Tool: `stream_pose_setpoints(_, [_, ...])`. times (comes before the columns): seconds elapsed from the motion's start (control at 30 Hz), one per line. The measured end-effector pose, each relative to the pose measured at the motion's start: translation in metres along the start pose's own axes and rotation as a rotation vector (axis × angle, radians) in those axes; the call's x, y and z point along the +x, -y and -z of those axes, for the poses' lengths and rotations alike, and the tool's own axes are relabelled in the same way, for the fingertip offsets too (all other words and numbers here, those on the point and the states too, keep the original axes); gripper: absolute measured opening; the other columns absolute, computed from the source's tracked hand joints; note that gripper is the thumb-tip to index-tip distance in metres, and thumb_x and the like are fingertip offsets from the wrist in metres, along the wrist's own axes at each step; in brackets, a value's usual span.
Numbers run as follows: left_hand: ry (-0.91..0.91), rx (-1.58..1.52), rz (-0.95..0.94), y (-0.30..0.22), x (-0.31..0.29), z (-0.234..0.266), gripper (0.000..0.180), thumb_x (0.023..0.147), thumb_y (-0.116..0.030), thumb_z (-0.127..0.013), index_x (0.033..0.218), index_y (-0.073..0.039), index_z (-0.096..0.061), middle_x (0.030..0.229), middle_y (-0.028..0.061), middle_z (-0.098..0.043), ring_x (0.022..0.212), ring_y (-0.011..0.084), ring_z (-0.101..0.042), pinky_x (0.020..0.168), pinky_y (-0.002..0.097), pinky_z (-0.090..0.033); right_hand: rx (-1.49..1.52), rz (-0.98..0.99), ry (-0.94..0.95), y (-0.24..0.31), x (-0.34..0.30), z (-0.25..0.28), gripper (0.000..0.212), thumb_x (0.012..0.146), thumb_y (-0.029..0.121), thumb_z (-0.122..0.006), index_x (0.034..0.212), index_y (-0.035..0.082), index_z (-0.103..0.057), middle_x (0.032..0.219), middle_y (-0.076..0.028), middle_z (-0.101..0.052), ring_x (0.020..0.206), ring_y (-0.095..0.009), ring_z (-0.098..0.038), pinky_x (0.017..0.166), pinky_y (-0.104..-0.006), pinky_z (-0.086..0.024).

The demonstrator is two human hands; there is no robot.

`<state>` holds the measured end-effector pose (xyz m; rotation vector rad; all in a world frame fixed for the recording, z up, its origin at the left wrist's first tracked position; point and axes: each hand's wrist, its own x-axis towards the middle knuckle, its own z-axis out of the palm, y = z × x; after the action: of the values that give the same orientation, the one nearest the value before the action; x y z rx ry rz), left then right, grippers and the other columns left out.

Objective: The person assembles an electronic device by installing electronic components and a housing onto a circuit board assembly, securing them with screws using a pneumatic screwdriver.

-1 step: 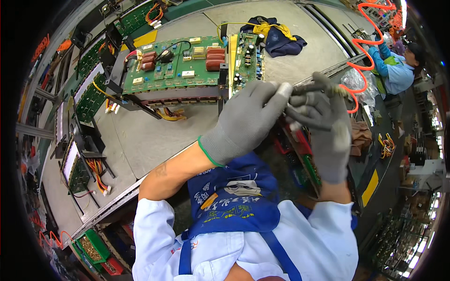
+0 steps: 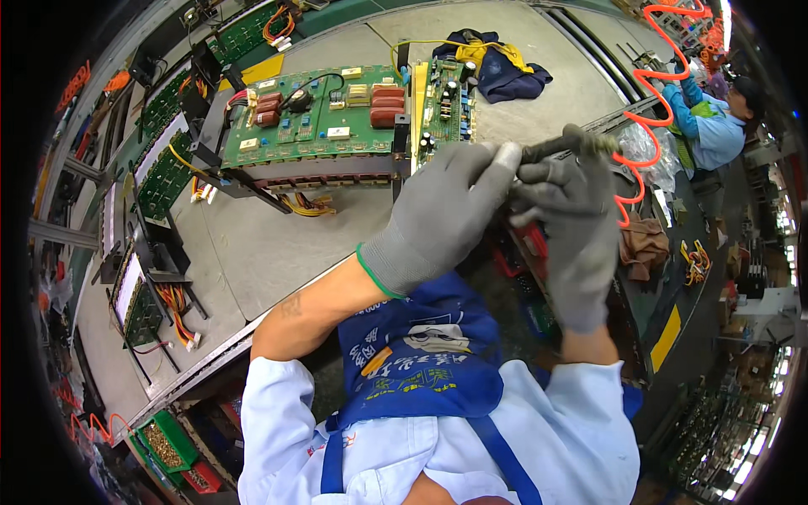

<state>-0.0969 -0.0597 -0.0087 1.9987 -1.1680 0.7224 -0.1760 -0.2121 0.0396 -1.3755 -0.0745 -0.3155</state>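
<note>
Both my hands wear grey knit gloves and meet at the bench's front edge, right of a green circuit board assembly. My left hand [image 2: 442,215] is closed, thumb and fingers pressed together at the tips. My right hand [image 2: 576,219] is partly smeared by motion, its fingers bent in toward the left fingertips. Whatever sits between the fingers is too small or hidden to make out. The board assembly [image 2: 316,126] carries dark red components and sits on a black frame. At its right end stands a narrower upright board [image 2: 446,105].
A dark blue and yellow cloth [image 2: 505,71] lies behind. An orange coiled hose [image 2: 648,118] hangs at right, before a person [image 2: 715,130] in light blue. More boards on black frames [image 2: 139,295] stand at left. Green and red bins [image 2: 164,446] sit lower left.
My right hand has shifted slightly left and its wrist has swung inward. The left hand has hardly moved.
</note>
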Motion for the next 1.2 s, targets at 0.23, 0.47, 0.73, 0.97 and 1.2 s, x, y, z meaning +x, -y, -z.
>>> stream_pose_setpoints(0.23, [-0.113, -0.115, -0.023, 0.005, -0.008, 0.001, 0.047, 0.081, -0.003, -0.065, 0.127, 0.0, -0.057, 0.109, 0.0161, -0.06, 0.095, 0.0344, -0.06, 0.079, 0.0421, -0.052, -0.615, 0.377, -0.154, -0.008, 0.024, -0.026, 0.047, 0.084, 0.01, -0.07, 0.126, -0.003, -0.05, 0.11, -0.01, -0.057, 0.096, -0.013, -0.057, 0.082, -0.0259, -0.049])
stream_pose_setpoints(0.47, [-0.296, -0.148, 0.125, 0.001, -0.061, -0.016, 0.044, 0.08, -0.002, -0.075, 0.12, 0.002, -0.059, 0.11, 0.018, -0.063, 0.098, 0.0298, -0.063, 0.085, 0.0371, -0.051, -0.102, 0.319, -0.081, -0.004, 0.044, -0.021, 0.037, 0.09, -0.005, -0.045, 0.127, -0.004, -0.049, 0.112, -0.016, -0.061, 0.098, -0.022, -0.065, 0.081, -0.0322, -0.057])
stream_pose_setpoints(0.73, [-0.33, -0.262, 0.707, 0.038, -0.121, -0.06, 0.041, 0.089, -0.018, -0.072, 0.119, 0.004, -0.056, 0.102, 0.0178, -0.064, 0.084, 0.0268, -0.064, 0.076, 0.0372, -0.054, -0.052, 0.287, -0.179, 0.018, 0.053, -0.021, 0.047, 0.085, -0.004, -0.038, 0.131, -0.008, -0.048, 0.113, -0.025, -0.063, 0.103, -0.035, -0.069, 0.081, -0.0375, -0.061])
stream_pose_setpoints(0.97, [-0.321, -0.198, 0.642, 0.046, -0.131, -0.068, 0.035, 0.09, -0.022, -0.072, 0.112, 0.002, -0.059, 0.094, 0.0171, -0.061, 0.08, 0.0287, -0.064, 0.072, 0.0386, -0.054, -0.061, 0.307, -0.088, 0.016, 0.053, -0.012, 0.052, 0.083, -0.004, -0.04, 0.134, -0.007, -0.046, 0.116, -0.024, -0.061, 0.105, -0.033, -0.067, 0.077, -0.0338, -0.062])
stream_pose_setpoints(1.2, [-0.121, -0.238, 0.722, 0.057, -0.156, -0.088, 0.032, 0.089, -0.024, -0.07, 0.107, 0.001, -0.062, 0.092, 0.0172, -0.06, 0.077, 0.0311, -0.064, 0.068, 0.04, -0.053, -0.073, 0.312, -0.158, 0.003, 0.044, -0.03, 0.059, 0.082, -0.004, -0.037, 0.141, -0.007, -0.041, 0.127, -0.023, -0.056, 0.124, -0.033, -0.057, 0.087, -0.0346, -0.057])
